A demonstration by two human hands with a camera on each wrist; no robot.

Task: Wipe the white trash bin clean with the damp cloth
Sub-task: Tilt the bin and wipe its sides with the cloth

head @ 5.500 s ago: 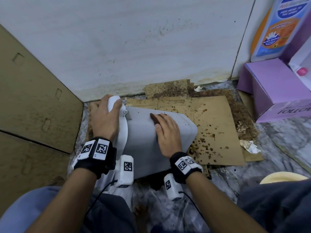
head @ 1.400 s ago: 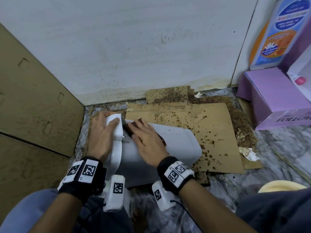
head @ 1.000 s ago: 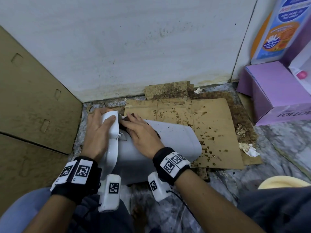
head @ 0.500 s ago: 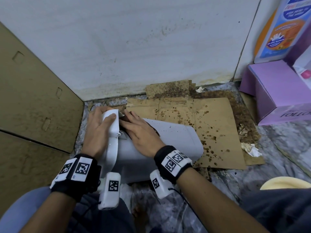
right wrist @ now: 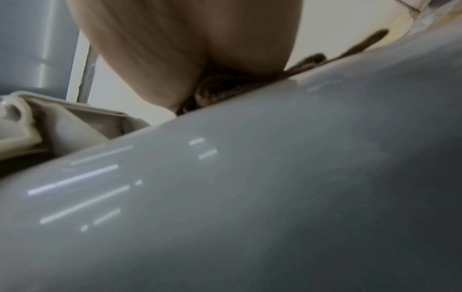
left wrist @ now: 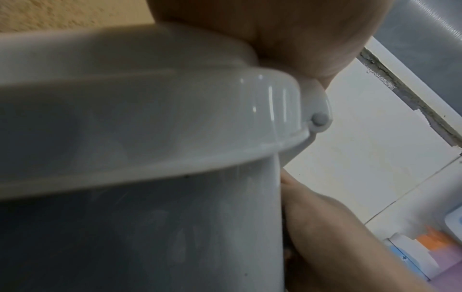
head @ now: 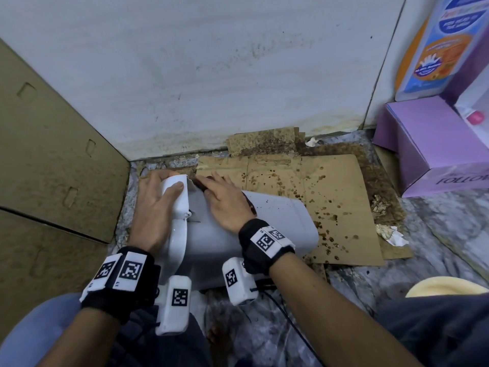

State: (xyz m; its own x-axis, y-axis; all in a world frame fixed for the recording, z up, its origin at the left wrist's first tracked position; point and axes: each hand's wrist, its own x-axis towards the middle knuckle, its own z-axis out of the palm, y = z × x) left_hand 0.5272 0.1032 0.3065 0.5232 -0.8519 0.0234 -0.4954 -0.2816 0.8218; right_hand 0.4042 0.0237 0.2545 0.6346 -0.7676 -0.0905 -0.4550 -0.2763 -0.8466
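Observation:
The white trash bin lies on its side on the floor, with its lid pointing left. My left hand grips the lid's top edge, thumb on the near face and fingers wrapped behind. My right hand lies flat, fingers straight, pressing a dark brown cloth onto the bin's upper side just beside the lid. Most of the cloth is hidden under the palm. In the right wrist view the cloth bunches under my palm against the glossy bin wall. The left wrist view shows the lid's rim close up.
Stained cardboard lies flat under and right of the bin. A cardboard panel stands close on the left and a marked white wall behind. At right are a purple box, a detergent bottle and crumpled paper.
My right hand has slid the cloth from the middle of the bin's side leftward to the lid end. The left hand has kept its grip on the lid.

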